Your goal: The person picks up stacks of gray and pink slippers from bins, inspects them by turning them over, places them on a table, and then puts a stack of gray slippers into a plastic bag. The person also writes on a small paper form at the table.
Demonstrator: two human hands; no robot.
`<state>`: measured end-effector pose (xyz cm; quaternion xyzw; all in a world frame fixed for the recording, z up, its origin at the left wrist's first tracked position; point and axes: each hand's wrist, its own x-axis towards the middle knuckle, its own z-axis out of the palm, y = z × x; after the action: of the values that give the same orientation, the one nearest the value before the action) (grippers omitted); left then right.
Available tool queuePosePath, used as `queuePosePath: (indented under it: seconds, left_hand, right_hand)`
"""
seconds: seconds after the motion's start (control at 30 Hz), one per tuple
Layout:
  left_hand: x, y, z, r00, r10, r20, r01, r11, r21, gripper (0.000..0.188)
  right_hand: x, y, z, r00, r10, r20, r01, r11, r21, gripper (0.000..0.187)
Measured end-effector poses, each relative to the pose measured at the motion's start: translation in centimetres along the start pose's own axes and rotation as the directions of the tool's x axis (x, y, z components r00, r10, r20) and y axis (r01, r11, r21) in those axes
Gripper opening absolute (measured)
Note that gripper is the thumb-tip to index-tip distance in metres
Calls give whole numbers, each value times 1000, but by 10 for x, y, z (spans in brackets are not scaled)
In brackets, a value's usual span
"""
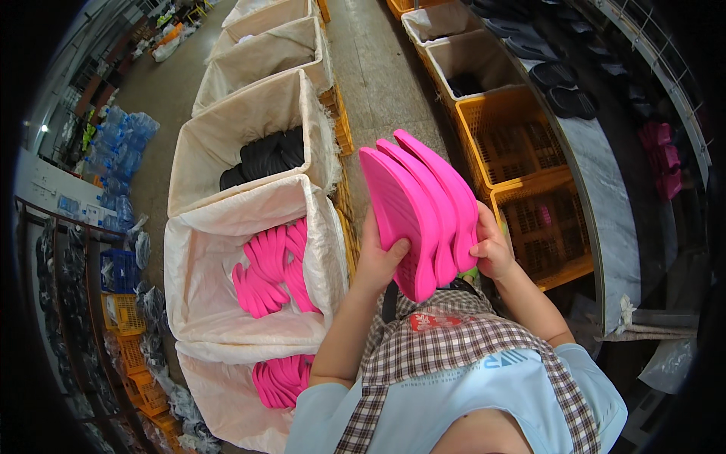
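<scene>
Both my hands hold a stack of bright pink foam slippers [412, 219] upright in front of my apron, pressed face to face. My left hand [378, 253] grips the stack's left side, its thumb on the textured inner face of the nearest slipper. On the other side, my right hand [493, 246] is closed on the edge of the outermost slipper. To my left, a white cloth-lined bin [198, 284] contains rows of pink slippers [268, 265]. A closer lined bin [219, 390] has more pink slippers [281, 380] in it.
A lined bin [200, 163] farther left contains black slippers [265, 159]. Orange plastic crates [514, 144] stand at right beside a grey-topped bench [609, 204] with black slippers [571, 102]. An aisle floor [378, 68] runs between the rows. Blue water bottles [117, 151] are piled far left.
</scene>
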<state>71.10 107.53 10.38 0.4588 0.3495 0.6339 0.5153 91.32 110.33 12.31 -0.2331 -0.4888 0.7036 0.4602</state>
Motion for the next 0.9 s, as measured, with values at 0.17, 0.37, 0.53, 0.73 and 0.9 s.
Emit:
queuePosePath:
  seconds: [0.17, 0.37, 0.53, 0.73, 0.9]
  left_hand:
    - [0, -16, -2, 973, 89, -212, -53, 984, 168, 61]
    - [15, -43, -33, 898, -395, 194, 384, 488, -784, 42]
    - [-5, -43, -29, 960, -244, 138, 281, 832, -479, 31]
    - [-16, -32, -23, 982, -158, 105, 190, 837, -513, 35]
    - [-18, -32, -24, 973, -207, 97, 227, 828, -513, 39]
  right_hand:
    - [6, 0, 12, 980, -182, 78, 195, 952, -234, 61]
    - [18, -31, 34, 967, -60, 249, 172, 873, -457, 48]
    - [25, -38, 58, 963, 30, 268, 84, 911, -404, 50]
    - [27, -31, 65, 960, -16, 281, 140, 892, -429, 47]
    - [26, -25, 63, 965, -42, 257, 153, 890, -430, 43]
